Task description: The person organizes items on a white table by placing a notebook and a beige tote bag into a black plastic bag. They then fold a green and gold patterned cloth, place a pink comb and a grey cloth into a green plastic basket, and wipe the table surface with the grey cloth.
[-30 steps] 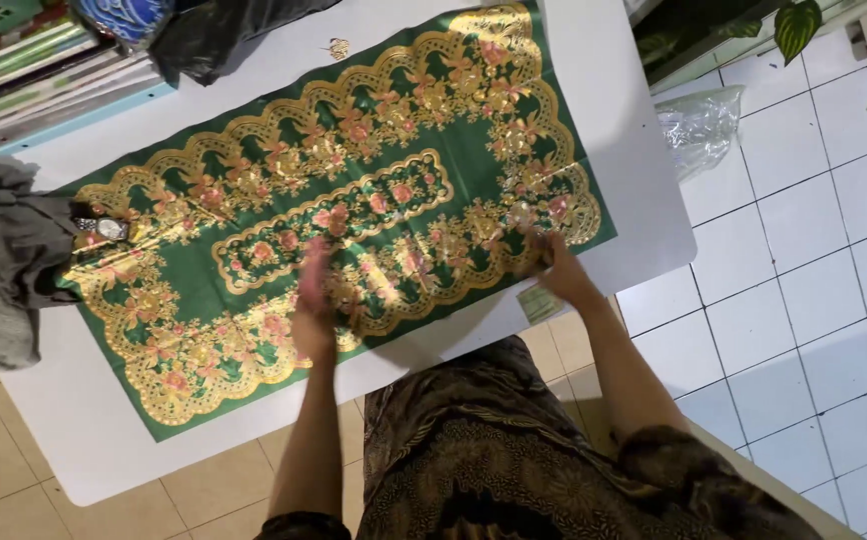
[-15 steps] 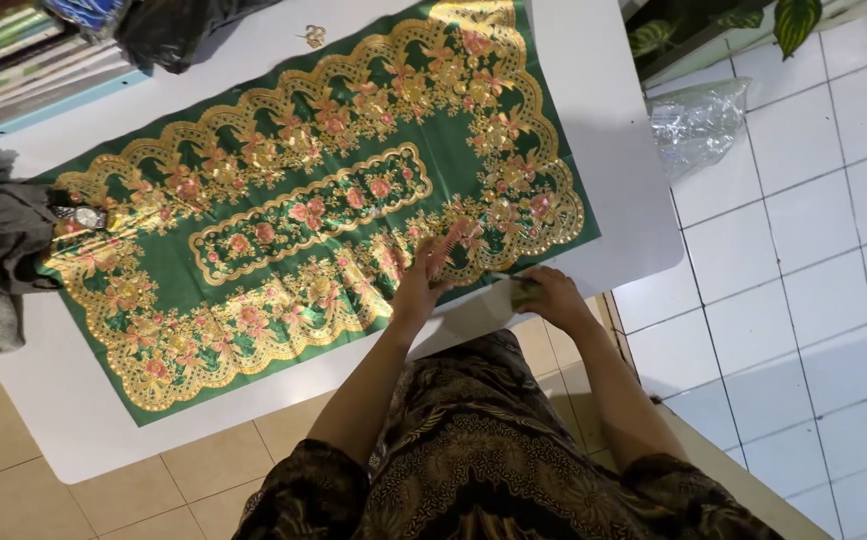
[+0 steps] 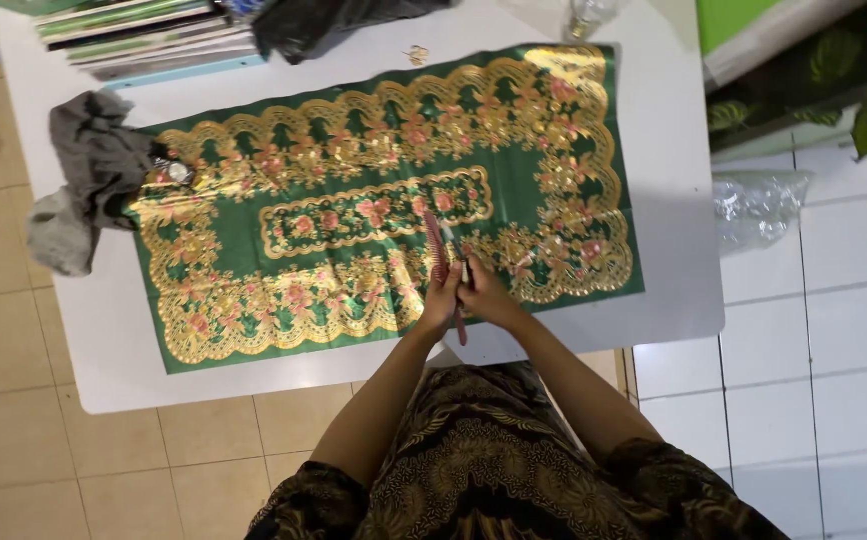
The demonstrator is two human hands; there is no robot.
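tabletop (image 3: pixel 654 200): white, and I see it running left to right across the far half of my view, with tiled floor on the near and right sides.
cloth (image 3: pixel 514 150): green with gold and pink flower borders, spread flat over most of the tabletop; its long axis runs left-right, and its near edge lies just beyond my hands.
rag (image 3: pixel 89 175): grey, crumpled, at the far left, overlapping the cloth's left end.
books (image 3: pixel 144 30): a stack at the far left corner, with a black bag (image 3: pixel 324 20) just right of it.
plastic wrap (image 3: pixel 754 205): clear, on the floor to the right, well apart from everything I handle.
left hand (image 3: pixel 441 298): closed around the comb from the left side, over the near middle of the cloth.
right hand (image 3: pixel 484 292): touching the left one, closed on the same comb; it may also pinch something small and pale, which I cannot make out.
comb (image 3: pixel 437 245): reddish, held between both hands; its long axis runs near-far, toothed end pointing away over the cloth, handle end poking out toward me below the hands.
key relation: the comb stands crosswise to the cloth's length, shared by both hands, neither clearly nearer.
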